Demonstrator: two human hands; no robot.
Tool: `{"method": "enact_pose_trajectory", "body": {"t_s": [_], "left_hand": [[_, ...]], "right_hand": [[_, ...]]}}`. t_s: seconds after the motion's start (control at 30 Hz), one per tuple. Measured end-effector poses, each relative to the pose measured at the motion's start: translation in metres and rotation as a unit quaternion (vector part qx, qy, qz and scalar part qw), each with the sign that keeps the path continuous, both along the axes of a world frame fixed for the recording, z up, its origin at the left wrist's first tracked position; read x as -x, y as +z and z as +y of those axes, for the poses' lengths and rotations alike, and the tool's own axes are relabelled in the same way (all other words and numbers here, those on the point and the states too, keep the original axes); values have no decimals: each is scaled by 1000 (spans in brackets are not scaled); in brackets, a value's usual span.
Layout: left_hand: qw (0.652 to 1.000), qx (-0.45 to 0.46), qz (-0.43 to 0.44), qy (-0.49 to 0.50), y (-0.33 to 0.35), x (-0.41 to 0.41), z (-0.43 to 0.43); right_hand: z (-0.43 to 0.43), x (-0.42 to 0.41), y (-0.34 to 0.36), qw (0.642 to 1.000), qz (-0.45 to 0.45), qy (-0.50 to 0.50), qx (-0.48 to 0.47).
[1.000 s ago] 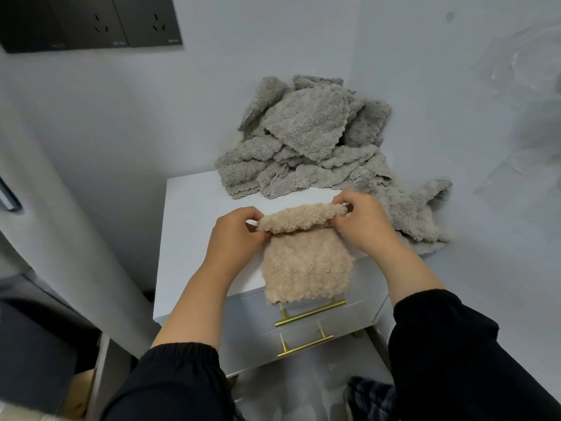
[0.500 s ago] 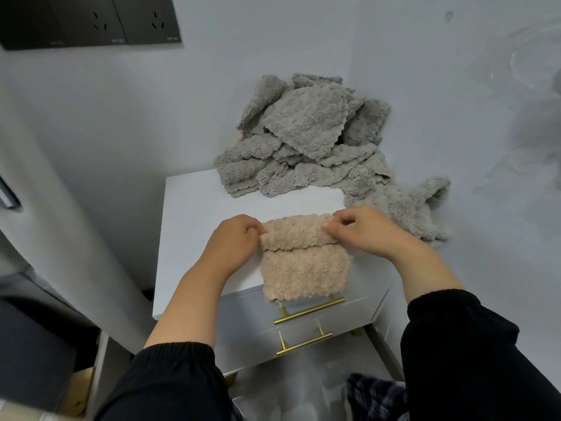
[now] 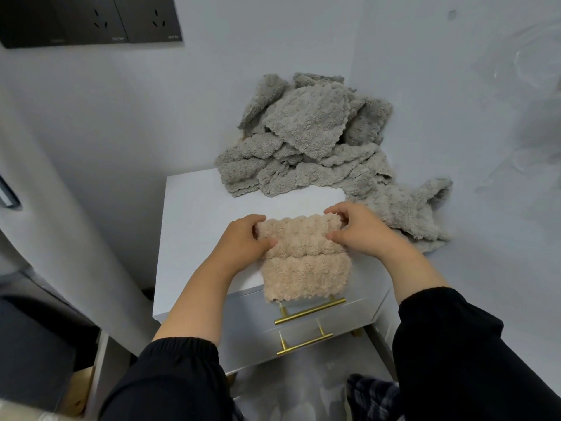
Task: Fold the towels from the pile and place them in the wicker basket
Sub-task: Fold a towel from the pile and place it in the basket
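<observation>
Head view, the only one: beige towel (image 3: 306,268) lies on the front edge of the white drawer cabinet (image 3: 194,226), its top part folded down over itself. The lower part hangs over the front and touches the upper brass handle (image 3: 309,309). Left hand (image 3: 246,238) grips the left end of the folded flap, fingers curled round the edge, thumb on top. Right hand (image 3: 361,232) pinches the right end between thumb and forefinger, with the other fingers loosely bent. Holding both ends probably keeps the fold square while it's laid down. My read is mid-fold, at least one more fold to go. Pile of grey towels (image 3: 303,141) is heaped in the back corner against the walls, with one spilling off the cabinet's right side, well apart from the work area, so the front strip serves as folding space. Lots left, so the task looks early. Wicker basket not in view. Dark wall sockets (image 3: 91,19) are top left.
</observation>
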State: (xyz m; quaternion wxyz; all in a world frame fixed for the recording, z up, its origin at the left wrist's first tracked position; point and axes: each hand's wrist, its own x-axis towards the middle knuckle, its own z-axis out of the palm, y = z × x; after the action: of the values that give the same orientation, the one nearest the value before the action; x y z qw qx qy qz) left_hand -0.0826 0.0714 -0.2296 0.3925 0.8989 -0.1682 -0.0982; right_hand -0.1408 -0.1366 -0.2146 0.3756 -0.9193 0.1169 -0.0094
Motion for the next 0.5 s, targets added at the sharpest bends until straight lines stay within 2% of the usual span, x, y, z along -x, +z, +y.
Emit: {"method": "enact_pose_trajectory", "body": {"t_s": [0.27, 0.4, 0.5], "left_hand": [[997, 49, -2, 58, -1, -4, -5], [990, 84, -51, 103, 0, -2, -7], [982, 102, -101, 123, 2, -1, -8]], "right_hand": [[5, -6, -3, 997, -64, -45, -8], [9, -7, 1, 991, -117, -64, -22], [11, -11, -3, 985, -153, -75, 6]]}}
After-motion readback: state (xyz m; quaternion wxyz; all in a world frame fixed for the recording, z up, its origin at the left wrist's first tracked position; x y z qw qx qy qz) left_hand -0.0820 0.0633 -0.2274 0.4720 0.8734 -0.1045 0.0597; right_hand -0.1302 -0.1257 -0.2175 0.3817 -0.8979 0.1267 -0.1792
